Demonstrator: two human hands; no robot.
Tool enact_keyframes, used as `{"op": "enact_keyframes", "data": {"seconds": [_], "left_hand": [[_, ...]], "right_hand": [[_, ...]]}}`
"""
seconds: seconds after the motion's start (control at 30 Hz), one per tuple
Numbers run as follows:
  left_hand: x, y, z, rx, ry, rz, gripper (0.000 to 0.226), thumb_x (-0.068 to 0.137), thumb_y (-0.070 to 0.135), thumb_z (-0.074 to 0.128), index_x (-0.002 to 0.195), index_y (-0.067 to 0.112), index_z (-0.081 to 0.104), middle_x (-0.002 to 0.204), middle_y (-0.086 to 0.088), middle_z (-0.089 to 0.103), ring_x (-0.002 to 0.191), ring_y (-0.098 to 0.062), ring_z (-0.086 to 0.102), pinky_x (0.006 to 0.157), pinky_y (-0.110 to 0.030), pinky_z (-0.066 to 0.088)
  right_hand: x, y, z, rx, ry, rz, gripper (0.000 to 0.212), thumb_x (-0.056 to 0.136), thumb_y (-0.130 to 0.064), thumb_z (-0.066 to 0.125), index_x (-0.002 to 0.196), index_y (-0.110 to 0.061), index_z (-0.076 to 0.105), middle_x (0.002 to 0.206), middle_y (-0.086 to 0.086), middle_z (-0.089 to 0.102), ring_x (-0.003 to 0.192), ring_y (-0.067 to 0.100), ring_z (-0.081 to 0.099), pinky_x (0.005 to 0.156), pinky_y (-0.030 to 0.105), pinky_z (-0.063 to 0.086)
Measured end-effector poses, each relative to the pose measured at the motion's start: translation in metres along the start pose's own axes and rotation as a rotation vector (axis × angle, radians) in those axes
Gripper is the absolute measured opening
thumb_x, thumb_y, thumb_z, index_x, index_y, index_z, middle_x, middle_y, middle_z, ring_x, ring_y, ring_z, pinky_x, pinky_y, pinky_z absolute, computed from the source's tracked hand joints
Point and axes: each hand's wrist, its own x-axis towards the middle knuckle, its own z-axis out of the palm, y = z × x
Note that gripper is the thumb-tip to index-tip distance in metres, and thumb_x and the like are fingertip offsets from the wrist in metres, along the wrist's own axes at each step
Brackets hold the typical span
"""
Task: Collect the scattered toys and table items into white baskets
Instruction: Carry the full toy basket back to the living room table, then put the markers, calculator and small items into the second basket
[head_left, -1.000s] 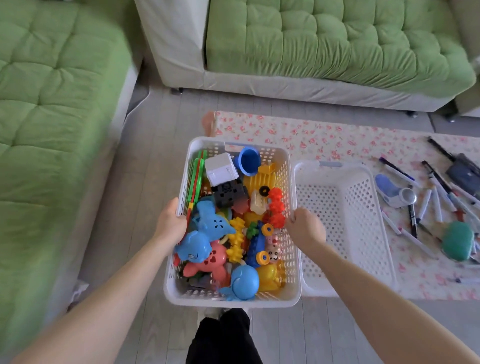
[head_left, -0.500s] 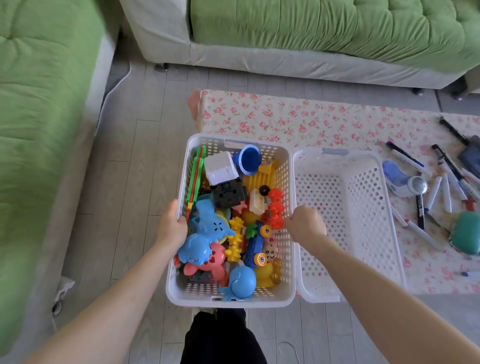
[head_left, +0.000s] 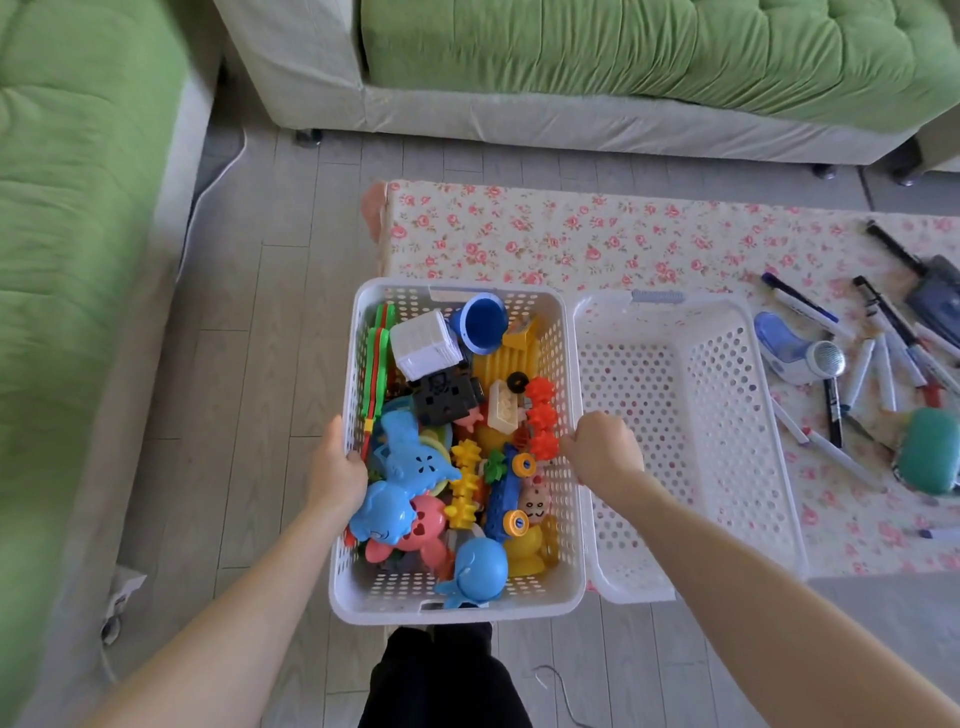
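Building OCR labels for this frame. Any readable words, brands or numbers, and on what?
None can be read.
Markers: print on the barrels, too small and blurred.
White block in the toy basket: faint lines only, no legible text.
Tag on the sofa edge: too blurred to tell.
Toy faces are drawings, not text.

White basket (head_left: 347, 597) brimming with toys (head_left: 462, 447) touches empty basket (head_left: 727, 332); markers (head_left: 857, 374) beside.
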Motion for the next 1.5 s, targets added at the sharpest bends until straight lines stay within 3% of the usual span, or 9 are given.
{"op": "enact_keyframes", "data": {"seconds": [0.3, 0.47, 0.6, 0.73, 0.97, 1.07, 1.2, 1.33, 1.5], "left_hand": [[-0.006, 0.013, -0.006, 0.126, -0.009, -0.061, 0.034, 0.092, 0.000, 0.040, 0.127, 0.001, 0.037, 0.126, -0.020, 0.052, 0.106, -0.035, 0.054, 0.076, -0.039, 0.047], [-0.040, 0.053, -0.021, 0.246, 0.047, 0.085, 0.047, 0.093, 0.006, 0.042, 0.139, 0.006, 0.032, 0.134, -0.017, 0.048, 0.113, -0.035, 0.053, 0.087, -0.041, 0.046], [-0.076, 0.093, -0.027, 0.286, -0.090, 0.188, 0.050, 0.096, 0.014, 0.041, 0.143, 0.010, 0.027, 0.144, -0.013, 0.039, 0.117, -0.035, 0.051, 0.093, -0.043, 0.046], [-0.113, 0.117, -0.024, 0.306, -0.197, 0.223, 0.048, 0.096, 0.017, 0.040, 0.143, 0.011, 0.029, 0.145, -0.012, 0.038, 0.109, -0.029, 0.055, 0.076, -0.028, 0.045], [-0.179, 0.157, 0.001, 0.365, -0.336, 0.291, 0.046, 0.095, 0.021, 0.043, 0.138, 0.008, 0.037, 0.141, -0.013, 0.043, 0.126, -0.029, 0.044, 0.098, -0.034, 0.039], [-0.191, 0.168, 0.017, 0.345, -0.314, 0.329, 0.010, 0.094, 0.020, 0.043, 0.095, 0.017, 0.053, 0.103, -0.005, 0.054, 0.107, -0.026, 0.053, 0.083, -0.032, 0.041], [-0.205, 0.184, 0.043, 0.294, -0.224, 0.331, 0.030, 0.092, 0.018, 0.045, 0.066, 0.026, 0.032, 0.069, 0.008, 0.036, 0.080, -0.016, 0.046, 0.064, -0.025, 0.034], [-0.217, 0.191, 0.074, 0.254, -0.222, 0.248, 0.012, 0.094, 0.020, 0.044, 0.088, 0.011, 0.050, 0.082, 0.000, 0.048, 0.086, -0.024, 0.054, 0.073, -0.036, 0.045], [-0.228, 0.180, 0.112, 0.242, -0.222, 0.122, 0.047, 0.096, 0.022, 0.041, 0.139, 0.006, 0.035, 0.139, -0.015, 0.044, 0.121, -0.031, 0.048, 0.095, -0.035, 0.041]], "right_hand": [[-0.007, 0.010, 0.000, 0.170, -0.023, 0.014, 0.033, 0.091, -0.014, 0.049, 0.059, -0.004, 0.047, 0.071, 0.018, 0.059, 0.055, 0.022, 0.045, 0.051, 0.025, 0.039], [-0.044, 0.018, -0.028, 0.276, -0.020, -0.010, 0.028, 0.091, -0.010, 0.045, 0.112, 0.005, 0.056, 0.101, 0.023, 0.066, 0.084, 0.034, 0.065, 0.074, 0.041, 0.054], [-0.080, 0.031, -0.055, 0.362, 0.026, 0.027, 0.021, 0.089, -0.003, 0.041, 0.097, 0.006, 0.058, 0.102, 0.029, 0.064, 0.069, 0.027, 0.057, 0.058, 0.029, 0.037], [-0.121, 0.052, -0.074, 0.412, 0.033, 0.043, 0.017, 0.089, -0.004, 0.041, 0.073, -0.005, 0.046, 0.072, 0.017, 0.050, 0.090, 0.041, 0.065, 0.057, 0.029, 0.034], [-0.176, 0.112, -0.105, 0.465, 0.086, 0.079, 0.024, 0.092, -0.005, 0.037, 0.068, -0.009, 0.040, 0.070, 0.012, 0.046, 0.096, 0.042, 0.063, 0.051, 0.026, 0.032], [-0.178, 0.140, -0.115, 0.457, 0.101, 0.084, 0.021, 0.091, -0.007, 0.038, 0.070, -0.008, 0.039, 0.075, 0.013, 0.047, 0.097, 0.041, 0.063, 0.048, 0.025, 0.028], [-0.164, 0.180, -0.127, 0.410, 0.091, 0.061, 0.016, 0.091, -0.008, 0.038, 0.075, -0.008, 0.040, 0.076, 0.013, 0.045, 0.098, 0.043, 0.062, 0.050, 0.024, 0.027], [-0.145, 0.216, -0.135, 0.404, 0.047, 0.017, 0.017, 0.092, -0.011, 0.039, 0.076, -0.008, 0.046, 0.074, 0.012, 0.052, 0.072, 0.022, 0.069, 0.046, 0.022, 0.034], [-0.123, 0.249, -0.130, 0.422, -0.022, 0.012, 0.019, 0.092, -0.011, 0.040, 0.083, -0.003, 0.054, 0.076, 0.013, 0.057, 0.058, 0.009, 0.061, 0.052, 0.026, 0.038]]}}
